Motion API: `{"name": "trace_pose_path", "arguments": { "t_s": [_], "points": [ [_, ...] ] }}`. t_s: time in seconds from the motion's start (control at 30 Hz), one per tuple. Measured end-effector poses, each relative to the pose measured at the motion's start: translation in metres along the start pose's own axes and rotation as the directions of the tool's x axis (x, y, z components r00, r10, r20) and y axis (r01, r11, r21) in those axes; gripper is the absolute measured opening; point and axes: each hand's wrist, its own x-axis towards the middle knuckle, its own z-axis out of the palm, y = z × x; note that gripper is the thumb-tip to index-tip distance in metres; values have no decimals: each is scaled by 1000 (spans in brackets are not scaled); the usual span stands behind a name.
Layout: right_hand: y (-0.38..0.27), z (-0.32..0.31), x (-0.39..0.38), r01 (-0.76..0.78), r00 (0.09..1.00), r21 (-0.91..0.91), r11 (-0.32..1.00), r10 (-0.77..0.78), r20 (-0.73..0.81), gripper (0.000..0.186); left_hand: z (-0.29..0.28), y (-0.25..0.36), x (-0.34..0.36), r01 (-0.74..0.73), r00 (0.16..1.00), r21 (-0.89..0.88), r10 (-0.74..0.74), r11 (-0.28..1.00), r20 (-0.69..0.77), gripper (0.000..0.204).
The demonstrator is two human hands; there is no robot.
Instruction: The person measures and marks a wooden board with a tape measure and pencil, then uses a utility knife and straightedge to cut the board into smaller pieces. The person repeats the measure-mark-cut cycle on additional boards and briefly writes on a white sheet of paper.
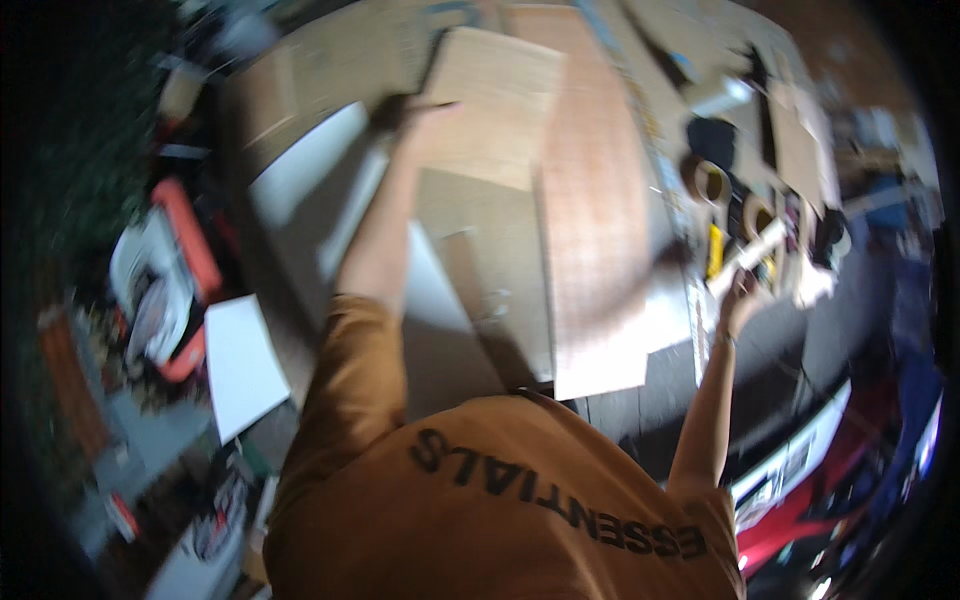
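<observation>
My left hand [415, 118] grips the left edge of a square plywood board [492, 105], its thumb lying on the upper face. The board's lower right corner overlaps a long reddish-brown wood panel [598, 230]. At the right side of the table, my right hand [740, 298] reaches among tools and tape. Its fingers are smeared by motion and touch or lie beside a pale strip [752, 252]; whether they hold it I cannot tell. A yellow object [715, 250] and a roll of tape [711, 184] are close to that hand.
White panels [312, 165] lie on the worktable [340, 60] at left. A metal ruler [699, 335] runs along the panel's right side. Beyond it are a black object [712, 140] and a white bottle-like object [722, 95]. Another white sheet [243, 365] and orange-and-white clutter stand left of the table.
</observation>
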Motion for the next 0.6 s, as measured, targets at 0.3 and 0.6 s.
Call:
{"name": "trace_pose_path", "arguments": {
  "t_s": [0.3,0.6],
  "points": [
    [-142,68,-140,-195,782,305,932,-40,622,53,28,-61,-203,-138,948,-619,-77,774,-308,70],
    [-229,95,-212,-468,199,328,821,-264,944,62,42,-102,-385,-125,933,-717,-165,686,-321,25]
  ]
}}
